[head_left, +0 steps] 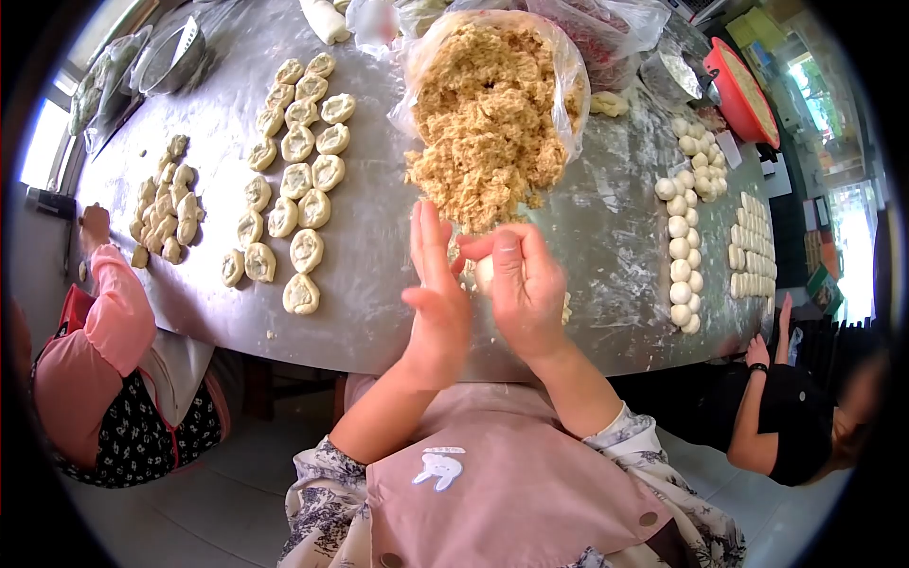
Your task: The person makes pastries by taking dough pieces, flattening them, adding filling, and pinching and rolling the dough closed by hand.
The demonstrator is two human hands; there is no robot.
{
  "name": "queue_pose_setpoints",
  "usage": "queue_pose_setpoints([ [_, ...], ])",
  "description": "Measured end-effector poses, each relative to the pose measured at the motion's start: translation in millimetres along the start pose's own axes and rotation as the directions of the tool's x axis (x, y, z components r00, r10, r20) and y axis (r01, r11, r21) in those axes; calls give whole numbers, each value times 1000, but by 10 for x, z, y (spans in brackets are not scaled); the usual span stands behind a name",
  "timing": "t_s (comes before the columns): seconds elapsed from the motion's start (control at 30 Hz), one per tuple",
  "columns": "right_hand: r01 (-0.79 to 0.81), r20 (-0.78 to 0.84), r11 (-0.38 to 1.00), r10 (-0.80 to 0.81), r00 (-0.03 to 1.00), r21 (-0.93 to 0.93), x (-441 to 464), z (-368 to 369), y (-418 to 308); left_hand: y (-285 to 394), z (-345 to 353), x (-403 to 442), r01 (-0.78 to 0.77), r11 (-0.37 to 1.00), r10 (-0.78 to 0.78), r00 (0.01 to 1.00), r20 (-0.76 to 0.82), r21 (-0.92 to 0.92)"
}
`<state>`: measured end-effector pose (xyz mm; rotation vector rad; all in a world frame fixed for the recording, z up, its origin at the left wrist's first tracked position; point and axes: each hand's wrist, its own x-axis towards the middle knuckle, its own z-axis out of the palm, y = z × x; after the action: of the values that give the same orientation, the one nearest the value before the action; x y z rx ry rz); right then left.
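Observation:
At the front middle of the metal table (379, 237), my right hand (530, 289) is closed round a pale dough ball (485, 275), partly hidden by the fingers. Just left of it, my left hand (440, 317) is raised with its fingers stretched up and the thumb apart, holding nothing. Directly beyond both hands, a heap of crumbly brown filling (492, 123) spills from a clear plastic bag (570, 85). Some filling lies between and behind my fingers. Left of my hands stand rows of round dough pieces (306, 251) with dented tops.
Small dough lumps (166, 204) lie at the left, near a co-worker in pink (118, 303). On the right are smooth dough balls (680, 248), flatter pieces in rows (750, 251) and a red basin (743, 90). Another co-worker in black (781, 407) is at the right edge.

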<state>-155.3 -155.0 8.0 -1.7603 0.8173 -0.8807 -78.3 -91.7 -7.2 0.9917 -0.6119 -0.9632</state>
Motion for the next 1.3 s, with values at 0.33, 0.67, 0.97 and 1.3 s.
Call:
queue_pose_setpoints([
  [0.33, 173, 81, 959, -158, 984, -224, 227, -195, 350, 22, -62, -91, -335, 820, 97, 880, 465, 464],
  [0.67, 41, 119, 996, -31, 992, -85, 94, -146, 193, 66, -68, -181, -271, 675, -153, 859, 489, 686],
  [0.97, -139, 229, 987, 117, 966, 84, -58, -154, 46, -225, 49, -126, -325, 499, 143, 945, 293, 804],
  [1.3, 252, 40, 894, -256, 966, -371, -299, -215, -48, -116, -148, -44, -262, 580, 126, 964, 232, 771],
])
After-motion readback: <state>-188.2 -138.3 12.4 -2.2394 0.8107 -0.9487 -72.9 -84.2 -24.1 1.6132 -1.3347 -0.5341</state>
